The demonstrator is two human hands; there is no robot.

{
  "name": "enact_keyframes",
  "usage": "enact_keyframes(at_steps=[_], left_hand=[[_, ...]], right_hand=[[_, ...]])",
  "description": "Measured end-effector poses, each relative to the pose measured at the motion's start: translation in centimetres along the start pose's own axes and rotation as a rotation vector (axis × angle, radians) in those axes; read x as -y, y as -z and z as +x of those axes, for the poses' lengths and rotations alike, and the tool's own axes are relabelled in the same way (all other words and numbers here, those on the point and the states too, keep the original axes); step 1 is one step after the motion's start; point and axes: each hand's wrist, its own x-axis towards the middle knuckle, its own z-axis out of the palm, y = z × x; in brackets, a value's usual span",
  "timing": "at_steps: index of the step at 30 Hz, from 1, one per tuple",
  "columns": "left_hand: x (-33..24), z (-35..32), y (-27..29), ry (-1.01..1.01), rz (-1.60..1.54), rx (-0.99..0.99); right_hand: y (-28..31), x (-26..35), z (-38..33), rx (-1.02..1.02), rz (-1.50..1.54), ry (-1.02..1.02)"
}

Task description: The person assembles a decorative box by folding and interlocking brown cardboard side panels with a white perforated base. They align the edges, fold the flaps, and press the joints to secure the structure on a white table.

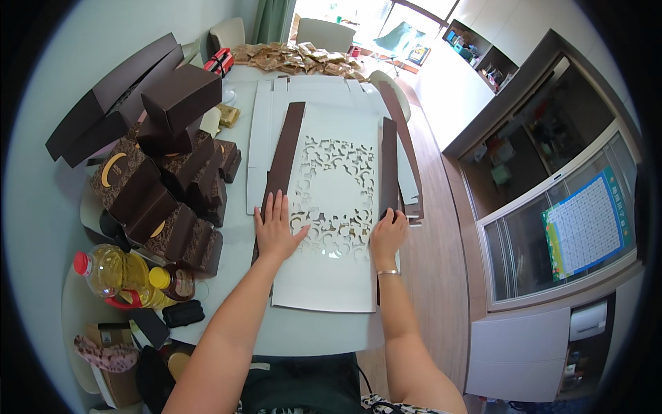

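A flat white cardboard sheet (331, 276) with a cut-out ornamental pattern and brown side flaps lies on the white table (241, 303) in front of me. My left hand (277, 226) lies flat, fingers spread, on the sheet's left side next to the left brown flap (285, 148). My right hand (388, 231) presses with curled fingers on the near end of the right brown flap (389, 165). Under this sheet lie more flat white sheets (261, 131).
A pile of folded brown boxes (169, 172) fills the table's left side. Two oil bottles (117, 272) and a black object (183, 314) stand at the near left. Small gold packets (296, 58) lie at the far end by chairs. A wooden floor and cabinets are on the right.
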Motion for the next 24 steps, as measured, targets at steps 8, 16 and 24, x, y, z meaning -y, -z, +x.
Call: enact_keyframes(at_steps=[8,16,24], left_hand=[[0.0,0.1,-0.3,0.006,0.012,-0.003],[0.0,0.1,0.3,0.030,0.014,0.050],[-0.3,0.1,0.6,0.021,-0.033,0.070]], right_hand=[[0.5,-1.5,-0.5,0.065,0.411,-0.276],[3.1,-3.1,2.9,0.451,0.133,-0.204],[2.5,4.2,3.8,0.464,-0.154,-0.111]])
